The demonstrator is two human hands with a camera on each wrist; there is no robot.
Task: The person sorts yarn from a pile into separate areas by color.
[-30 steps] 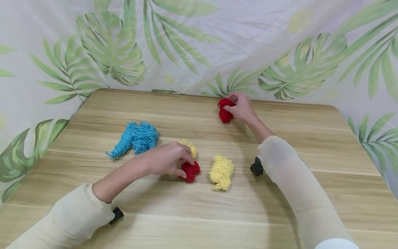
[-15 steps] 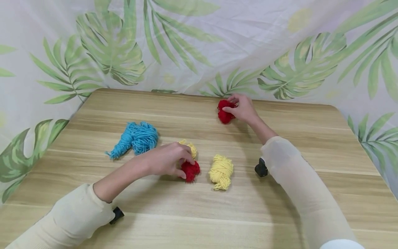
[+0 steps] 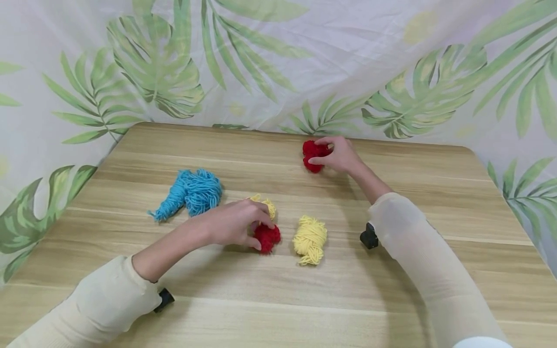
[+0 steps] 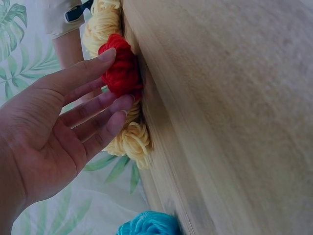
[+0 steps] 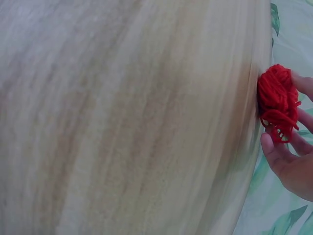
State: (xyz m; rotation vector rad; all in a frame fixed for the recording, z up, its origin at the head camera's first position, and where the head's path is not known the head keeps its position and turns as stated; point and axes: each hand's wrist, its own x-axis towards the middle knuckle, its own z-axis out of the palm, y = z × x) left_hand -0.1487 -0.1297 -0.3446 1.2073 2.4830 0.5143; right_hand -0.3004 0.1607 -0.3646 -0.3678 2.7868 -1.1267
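Note:
My left hand point(image 3: 237, 222) pinches a small red yarn bundle point(image 3: 267, 238) near the middle of the table, thumb on one side and fingers on the other. In the left wrist view that red bundle point(image 4: 121, 68) sits between the thumb and the fingertips. At the far edge my right hand point(image 3: 341, 153) grips another red yarn bundle point(image 3: 312, 162); its loose loops show in the right wrist view point(image 5: 279, 95). A yellow yarn skein point(image 3: 310, 240) lies right of the left hand. Another yellow skein point(image 3: 266, 205) is partly hidden behind the left fingers.
Blue yarn point(image 3: 191, 191) lies left of the left hand, in two bunches side by side. The wooden table point(image 3: 278, 309) ends at the back against a white leaf-print cloth point(image 3: 278, 53). A black wrist-worn device point(image 3: 369, 237) hangs under the right sleeve.
The right hand has lowered slightly toward me and its fingers have spread along the red yarn bundle, which has turned a little. The left hand stays in place.

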